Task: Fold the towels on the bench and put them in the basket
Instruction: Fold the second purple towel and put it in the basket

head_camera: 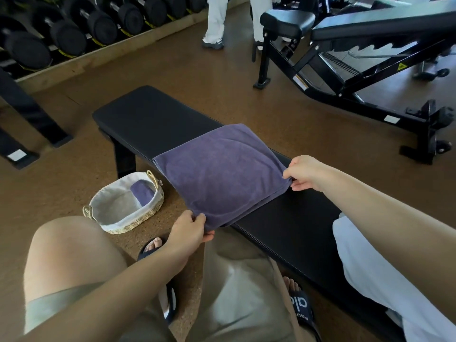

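Purple terry towel (219,176), half-folded on black padded bench (148,119), pinched at near corners by left hand (191,229) and right hand (304,172); overhanging edge may slide off if grip is loosened.

A flat black padded bench (153,119) runs from ten o'clock to five o'clock. A folded purple towel (219,174) lies across its middle, its near edge overhanging toward seven o'clock. White cloth (375,267) rests at the four o'clock end.
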